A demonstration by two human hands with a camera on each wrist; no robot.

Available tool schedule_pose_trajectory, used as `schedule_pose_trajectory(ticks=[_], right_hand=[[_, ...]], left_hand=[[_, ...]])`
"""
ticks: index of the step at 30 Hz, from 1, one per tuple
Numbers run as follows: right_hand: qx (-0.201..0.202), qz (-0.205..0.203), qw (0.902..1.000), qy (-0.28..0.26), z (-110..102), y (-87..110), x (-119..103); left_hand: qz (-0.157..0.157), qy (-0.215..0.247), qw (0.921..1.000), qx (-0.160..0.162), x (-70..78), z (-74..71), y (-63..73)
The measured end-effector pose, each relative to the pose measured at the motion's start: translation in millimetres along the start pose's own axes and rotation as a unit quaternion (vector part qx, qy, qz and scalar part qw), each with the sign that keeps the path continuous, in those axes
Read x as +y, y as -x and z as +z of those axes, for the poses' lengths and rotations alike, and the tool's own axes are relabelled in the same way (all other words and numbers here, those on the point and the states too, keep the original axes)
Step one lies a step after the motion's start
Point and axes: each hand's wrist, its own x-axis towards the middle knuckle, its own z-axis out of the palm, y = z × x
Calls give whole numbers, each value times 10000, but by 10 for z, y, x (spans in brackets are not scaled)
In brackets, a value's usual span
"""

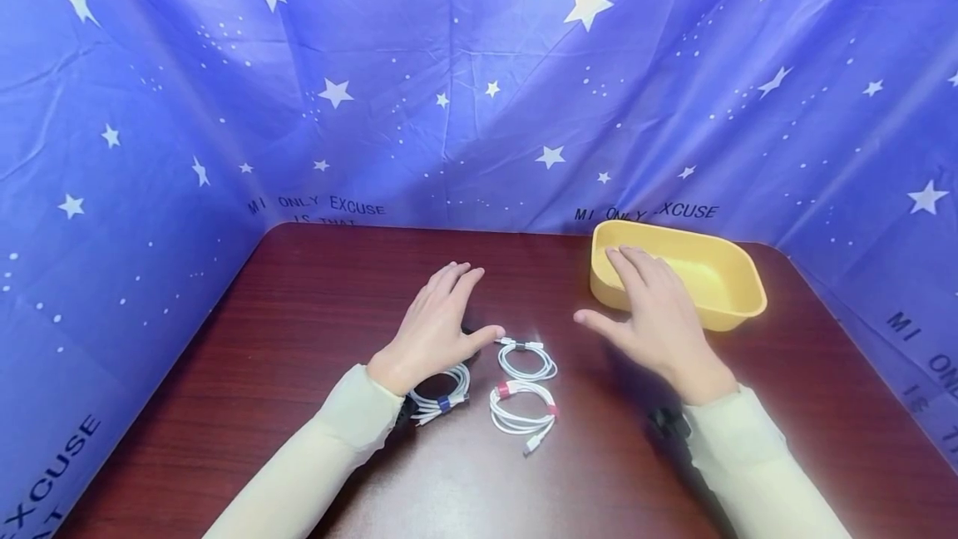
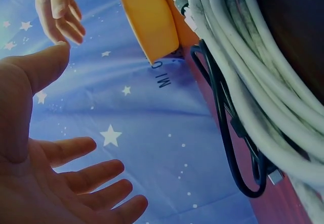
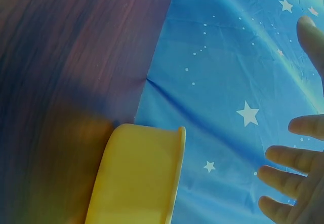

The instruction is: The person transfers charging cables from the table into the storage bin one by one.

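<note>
My left hand [image 1: 434,323] hovers over the table with straight, spread fingers and holds nothing. Partly hidden beneath it lies a coiled white cable with a blue strap [image 1: 443,402]. A black cable [image 2: 223,112] shows behind the white coil in the left wrist view; the left hand mostly hides it from the head view. Right of that hand lie a small white cable coil with a dark tie [image 1: 527,360] and a white cable coil with red straps [image 1: 522,407]. My right hand [image 1: 659,318], fingers extended and holding nothing, is raised in front of the yellow bin [image 1: 726,318], overlapping it in the head view.
The dark red wooden table [image 1: 359,273] has the bin standing at its back right corner. Blue star-printed curtains [image 1: 449,148] enclose the back and both sides. A black wrist device [image 1: 669,427] sits below the right sleeve.
</note>
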Motion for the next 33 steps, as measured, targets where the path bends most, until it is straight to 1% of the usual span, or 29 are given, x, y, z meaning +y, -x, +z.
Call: schedule_pose_trajectory(ticks=[4,10,20,26,33], right_hand=[[-16,58,10000,31,-15,5,34],[-22,195,9998,4,-52,15,70],[38,271,9996,53,-101,10,119],[2,355,9994,53,-119,-6,145],[49,408,9992,29,-136,-11,166]], left_hand=[[47,8,10000,-4,37,22,-34],[61,27,9999,-159,108,41,-95],[189,-15,9996,-210,218,86,-208],[196,-28,9995,-253,255,83,-246],[201,-11,9992,-343,300,67,-295]])
